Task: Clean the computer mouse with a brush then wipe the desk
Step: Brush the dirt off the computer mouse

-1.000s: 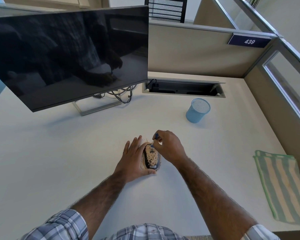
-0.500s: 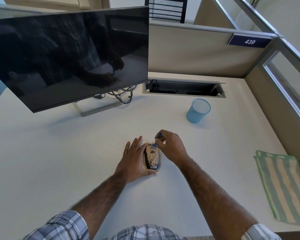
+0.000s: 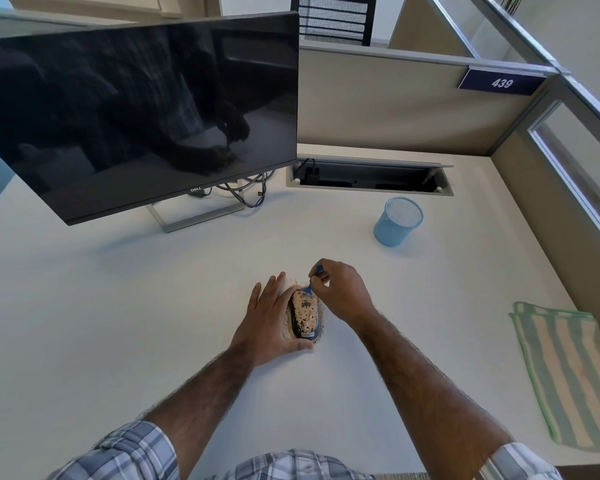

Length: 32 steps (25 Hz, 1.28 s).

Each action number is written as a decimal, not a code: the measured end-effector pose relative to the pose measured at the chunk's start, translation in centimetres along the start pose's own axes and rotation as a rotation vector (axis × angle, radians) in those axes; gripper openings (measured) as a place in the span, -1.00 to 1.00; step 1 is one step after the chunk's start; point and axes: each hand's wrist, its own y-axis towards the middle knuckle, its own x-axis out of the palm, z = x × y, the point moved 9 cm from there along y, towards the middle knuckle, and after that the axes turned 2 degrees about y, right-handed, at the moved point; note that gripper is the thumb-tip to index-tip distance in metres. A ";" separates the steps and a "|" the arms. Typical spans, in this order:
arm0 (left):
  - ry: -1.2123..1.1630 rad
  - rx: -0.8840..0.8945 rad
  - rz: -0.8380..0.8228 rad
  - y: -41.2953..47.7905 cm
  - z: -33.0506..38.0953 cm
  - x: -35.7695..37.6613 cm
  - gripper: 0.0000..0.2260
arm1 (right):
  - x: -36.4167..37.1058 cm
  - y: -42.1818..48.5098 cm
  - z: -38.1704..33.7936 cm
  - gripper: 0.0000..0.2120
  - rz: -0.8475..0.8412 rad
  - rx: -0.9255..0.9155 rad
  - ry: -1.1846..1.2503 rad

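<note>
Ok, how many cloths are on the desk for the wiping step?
1. A green-and-cream striped cloth lies folded flat at the desk's right edge, well clear of both hands. No other shows, though the monitor hides some desk behind it.

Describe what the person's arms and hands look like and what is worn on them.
Both forearms are bare and hairy. The left hand and right hand are gloveless, with no rings or watch visible. Plaid sleeves in blue, grey and white are rolled above the elbows.
</note>
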 end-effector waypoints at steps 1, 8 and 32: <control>-0.001 0.000 0.000 0.0 0.0 0.0 0.12 | -0.1 0.1 0.0 -0.90 0.008 0.001 -0.004; -0.003 0.005 0.011 0.0 0.0 0.1 0.12 | -0.1 0.2 0.0 -0.89 0.000 -0.004 -0.019; 0.005 -0.002 0.011 0.0 -0.1 0.0 0.13 | -0.4 0.1 -0.1 -0.90 0.015 -0.003 -0.032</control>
